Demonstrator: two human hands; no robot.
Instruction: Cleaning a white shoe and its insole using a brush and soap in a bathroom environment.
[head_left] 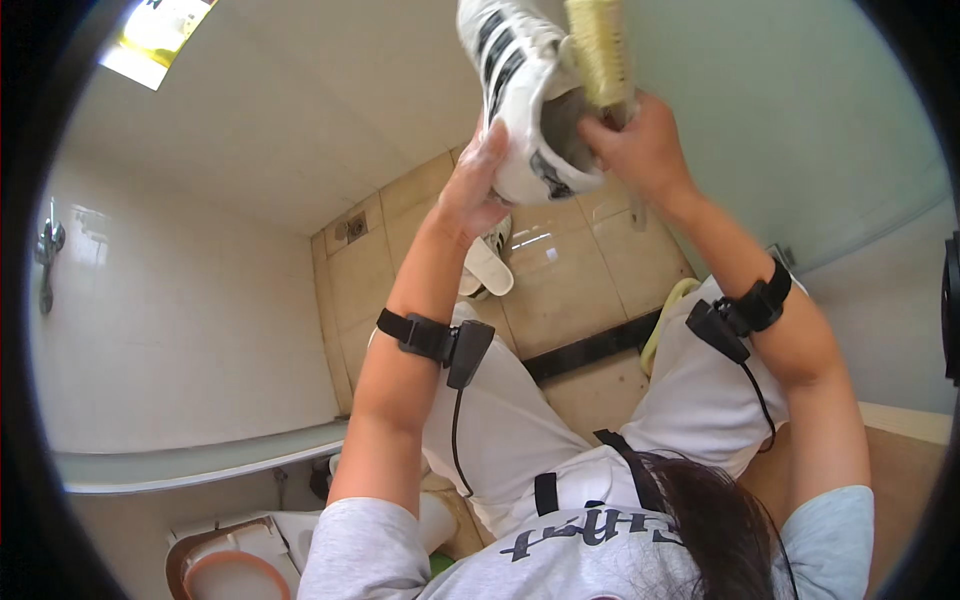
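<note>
A white sneaker with black stripes (520,165) is raised at the top middle, its toe pointing up and away. My left hand (477,185) is wrapped round its heel side, thumb along the upper. Beside the shoe's opening, my right hand (650,150) is closed on a scrub brush with pale yellow bristles (600,50); most of its handle is hidden by my fingers. The bristles are close to the shoe's tongue, and I cannot tell whether they touch it. Below, on the tiles, lies a second striped shoe (497,232) with a white insole (489,268) against it.
A floor drain (352,229) sits in the beige tiles at the left. Frosted glass (800,130) stands at the right, a metal tap (48,245) on the left wall. A dark strip (600,343) crosses the floor before me. A toilet (235,575) is at lower left.
</note>
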